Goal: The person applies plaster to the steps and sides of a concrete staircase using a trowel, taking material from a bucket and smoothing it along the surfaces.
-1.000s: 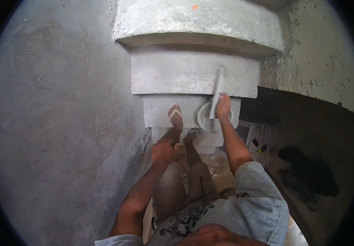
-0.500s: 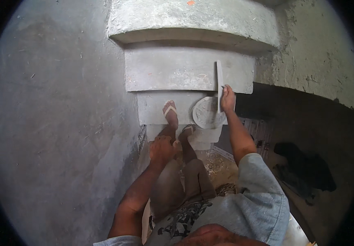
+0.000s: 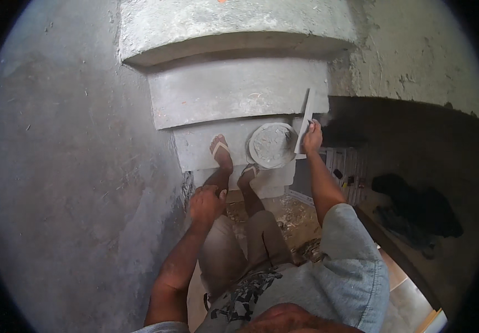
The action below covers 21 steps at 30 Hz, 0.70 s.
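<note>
My right hand [image 3: 312, 139] grips a plastering float [image 3: 306, 119], a long pale board tilted nearly edge-on; its handle is hidden in my fingers. Just left of it, a round bucket [image 3: 273, 145] stands on a lower step, with lumpy grey material inside. The float is at the bucket's right side; whether they touch, I cannot tell. Above my left leg is my left hand [image 3: 206, 204], loosely curled with the thumb apart and nothing visible in it. Whether it rests on the leg is unclear.
Concrete steps [image 3: 239, 91] rise ahead, with a rough grey wall [image 3: 78, 166] at left and another wall [image 3: 417, 55] at far right. Beyond the stair's right edge is a dark drop with a black cloth-like heap [image 3: 417, 205]. My sandalled feet [image 3: 220, 150] are beside the bucket.
The view has shifted slightly, so the steps appear lower left. The float has gone from nearly upright over the bucket's right edge to a slant farther right, uncovering the bucket's top.
</note>
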Each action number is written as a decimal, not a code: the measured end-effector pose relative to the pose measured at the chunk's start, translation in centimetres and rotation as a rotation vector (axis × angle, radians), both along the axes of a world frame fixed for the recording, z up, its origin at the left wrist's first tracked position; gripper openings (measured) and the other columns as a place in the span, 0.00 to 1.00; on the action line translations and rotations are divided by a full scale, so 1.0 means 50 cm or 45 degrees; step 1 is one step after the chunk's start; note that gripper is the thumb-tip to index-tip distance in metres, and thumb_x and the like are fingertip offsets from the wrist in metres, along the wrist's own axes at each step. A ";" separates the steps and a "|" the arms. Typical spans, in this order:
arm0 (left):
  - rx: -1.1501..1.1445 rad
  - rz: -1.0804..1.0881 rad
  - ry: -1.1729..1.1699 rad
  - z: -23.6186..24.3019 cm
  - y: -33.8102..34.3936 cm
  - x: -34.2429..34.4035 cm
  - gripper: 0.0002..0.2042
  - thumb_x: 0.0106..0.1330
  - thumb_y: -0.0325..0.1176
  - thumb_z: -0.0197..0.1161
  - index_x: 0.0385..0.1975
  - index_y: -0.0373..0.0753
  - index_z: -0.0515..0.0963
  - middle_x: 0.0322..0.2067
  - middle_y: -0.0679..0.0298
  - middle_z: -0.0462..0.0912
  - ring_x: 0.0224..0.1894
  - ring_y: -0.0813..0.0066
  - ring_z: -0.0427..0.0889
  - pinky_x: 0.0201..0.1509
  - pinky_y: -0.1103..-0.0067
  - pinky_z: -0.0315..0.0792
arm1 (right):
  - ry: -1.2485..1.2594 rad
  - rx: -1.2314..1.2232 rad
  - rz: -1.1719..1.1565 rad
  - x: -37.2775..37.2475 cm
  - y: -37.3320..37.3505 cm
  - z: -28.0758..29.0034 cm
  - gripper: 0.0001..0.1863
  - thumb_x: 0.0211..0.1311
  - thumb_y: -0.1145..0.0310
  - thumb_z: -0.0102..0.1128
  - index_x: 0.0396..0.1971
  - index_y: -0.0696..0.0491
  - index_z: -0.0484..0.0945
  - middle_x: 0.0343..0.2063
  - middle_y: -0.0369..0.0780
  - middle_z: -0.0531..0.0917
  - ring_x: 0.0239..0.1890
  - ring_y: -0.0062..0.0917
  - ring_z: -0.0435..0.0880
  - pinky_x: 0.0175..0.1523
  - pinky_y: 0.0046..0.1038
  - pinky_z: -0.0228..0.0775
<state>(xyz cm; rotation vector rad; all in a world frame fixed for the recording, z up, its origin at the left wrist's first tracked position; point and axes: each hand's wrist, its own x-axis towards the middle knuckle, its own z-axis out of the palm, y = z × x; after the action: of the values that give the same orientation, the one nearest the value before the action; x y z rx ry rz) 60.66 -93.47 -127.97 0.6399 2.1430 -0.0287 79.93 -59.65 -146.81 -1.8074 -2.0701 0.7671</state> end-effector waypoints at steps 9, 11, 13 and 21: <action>0.017 0.061 0.144 0.009 -0.009 0.012 0.17 0.60 0.46 0.59 0.41 0.40 0.80 0.41 0.57 0.82 0.49 0.57 0.77 0.54 0.66 0.70 | 0.100 0.275 -0.021 -0.019 0.013 0.006 0.16 0.67 0.64 0.45 0.51 0.52 0.73 0.39 0.51 0.80 0.43 0.46 0.78 0.51 0.40 0.67; 0.024 0.042 0.189 0.013 -0.013 0.018 0.17 0.60 0.46 0.60 0.40 0.40 0.81 0.41 0.57 0.82 0.49 0.56 0.77 0.54 0.66 0.70 | 0.091 0.195 0.010 -0.074 0.052 0.021 0.16 0.68 0.64 0.44 0.51 0.52 0.73 0.38 0.51 0.80 0.43 0.46 0.78 0.50 0.41 0.67; 0.056 0.056 0.171 0.009 -0.015 0.024 0.17 0.60 0.46 0.60 0.39 0.40 0.81 0.41 0.56 0.82 0.49 0.55 0.77 0.54 0.66 0.69 | 0.068 0.133 0.024 -0.108 0.100 0.029 0.16 0.68 0.64 0.43 0.51 0.52 0.73 0.38 0.51 0.80 0.43 0.47 0.78 0.50 0.41 0.67; -0.025 0.033 0.229 -0.006 -0.019 0.026 0.19 0.61 0.48 0.58 0.43 0.41 0.80 0.45 0.53 0.80 0.50 0.54 0.77 0.55 0.65 0.69 | 0.340 -0.023 -0.429 0.012 0.051 -0.014 0.17 0.71 0.62 0.39 0.51 0.53 0.72 0.43 0.49 0.79 0.47 0.44 0.77 0.52 0.37 0.67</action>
<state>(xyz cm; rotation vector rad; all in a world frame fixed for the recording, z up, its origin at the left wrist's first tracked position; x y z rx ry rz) 61.95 -94.41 -128.25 0.6175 2.3211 -0.0961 80.52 -57.12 -147.53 -1.8785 -1.5469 0.8753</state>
